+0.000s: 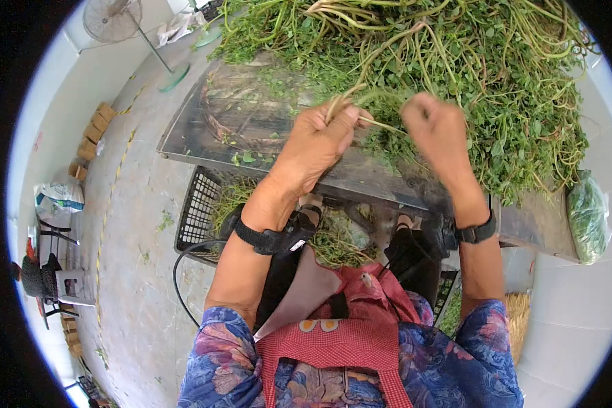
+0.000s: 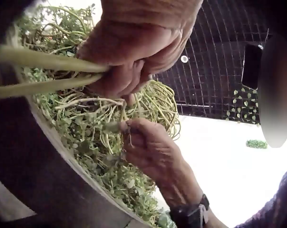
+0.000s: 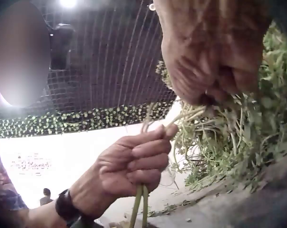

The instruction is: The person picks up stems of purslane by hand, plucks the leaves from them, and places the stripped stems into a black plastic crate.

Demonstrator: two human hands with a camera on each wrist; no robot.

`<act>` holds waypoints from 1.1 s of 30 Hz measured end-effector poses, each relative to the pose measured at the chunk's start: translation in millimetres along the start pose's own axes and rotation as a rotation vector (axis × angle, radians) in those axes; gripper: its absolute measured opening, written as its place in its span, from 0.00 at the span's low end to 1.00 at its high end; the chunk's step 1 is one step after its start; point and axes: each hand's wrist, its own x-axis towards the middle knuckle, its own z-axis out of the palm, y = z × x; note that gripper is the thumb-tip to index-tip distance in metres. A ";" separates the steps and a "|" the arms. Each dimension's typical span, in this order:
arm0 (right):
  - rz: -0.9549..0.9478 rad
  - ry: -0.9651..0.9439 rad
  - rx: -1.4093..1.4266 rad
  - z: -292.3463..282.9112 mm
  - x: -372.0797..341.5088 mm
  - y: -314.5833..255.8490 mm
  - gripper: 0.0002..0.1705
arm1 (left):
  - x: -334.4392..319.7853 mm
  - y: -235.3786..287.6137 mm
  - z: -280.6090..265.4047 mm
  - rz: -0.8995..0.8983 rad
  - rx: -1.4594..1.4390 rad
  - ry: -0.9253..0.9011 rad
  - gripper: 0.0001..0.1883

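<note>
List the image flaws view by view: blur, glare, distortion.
Head: fisheye bending with black corners, and the right hand smeared, probably by motion; left wrist: the wall washed out to white, the nearest stems soft; right wrist: a lamp glaring at the top edge.

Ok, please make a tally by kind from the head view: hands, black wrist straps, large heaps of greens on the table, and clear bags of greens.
Hands: 2 (left hand, right hand)
Black wrist straps: 2 (left strap, right strap)
Large heap of greens: 1
Clear bag of greens: 1
Total: 6
</note>
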 end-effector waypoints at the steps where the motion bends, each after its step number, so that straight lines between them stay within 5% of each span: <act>1: 0.115 0.181 0.267 0.0 4.2 11.7 0.11 | -1.5 2.8 -0.4 0.007 -0.028 0.041 0.13; 2: 0.224 0.363 0.534 -3.9 8.2 22.8 0.11 | -1.5 6.5 -1.9 0.018 -0.056 0.085 0.13; 3: 0.463 0.214 0.861 -23.8 10.7 26.7 0.09 | -1.6 10.4 -4.8 0.023 -0.058 0.087 0.13; 5: 0.421 0.333 1.320 -25.7 12.9 20.4 0.06 | -3.5 14.6 -9.8 -0.054 -0.157 0.012 0.14; 8: 0.626 0.240 1.368 -28.7 10.1 0.7 0.09 | -2.0 15.2 -11.1 -0.112 -0.206 -0.001 0.14; 12: 0.403 0.053 1.101 -22.7 3.5 17.0 0.18 | -2.8 15.0 -11.6 -0.133 -0.194 -0.003 0.15; 18: 0.413 -0.155 0.749 -26.3 1.0 0.0 0.20 | -2.8 14.9 -10.5 -0.136 -0.183 -0.040 0.15; 28: 0.296 0.066 0.684 4.4 -0.7 21.7 0.15 | -2.7 10.1 -9.2 -0.130 -0.187 -0.065 0.15; 30: 0.586 0.331 0.874 3.4 2.4 21.2 0.14 | -3.6 9.9 -7.8 -0.129 -0.180 -0.077 0.15; 31: 0.585 0.332 0.874 1.9 1.4 25.5 0.14 | -4.8 11.9 -7.4 -0.127 -0.199 -0.040 0.15; 33: 0.545 0.315 1.357 -0.1 1.8 36.5 0.14 | -3.9 15.1 -10.4 -0.117 -0.217 0.001 0.15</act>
